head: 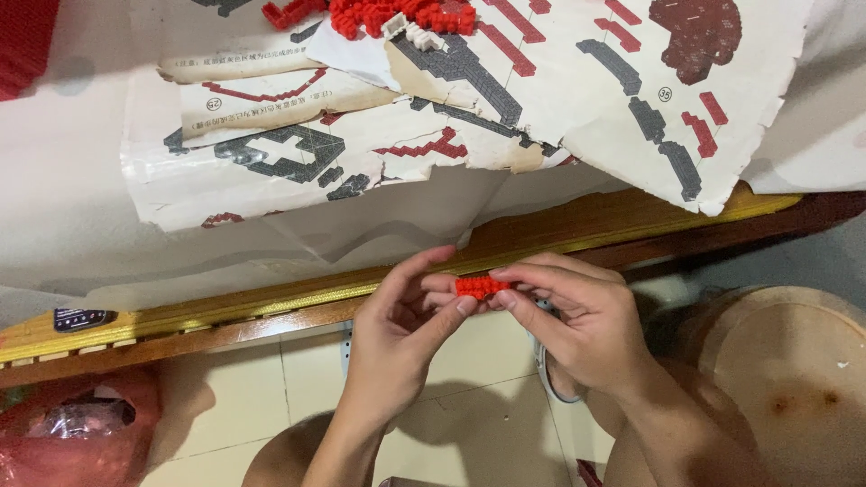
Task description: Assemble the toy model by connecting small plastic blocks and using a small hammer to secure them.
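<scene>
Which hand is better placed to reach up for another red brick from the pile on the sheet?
Probably the right hand: only its fingertips pinch the end of the small red brick piece, while the left hand cradles it. The red brick pile lies about equally far from both.

torn matt paper sheet, glossy wood table edge

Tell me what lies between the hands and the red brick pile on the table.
In the head view, the torn instruction sheet and the table's wooden edge lie between the hands and the brick pile.
</scene>
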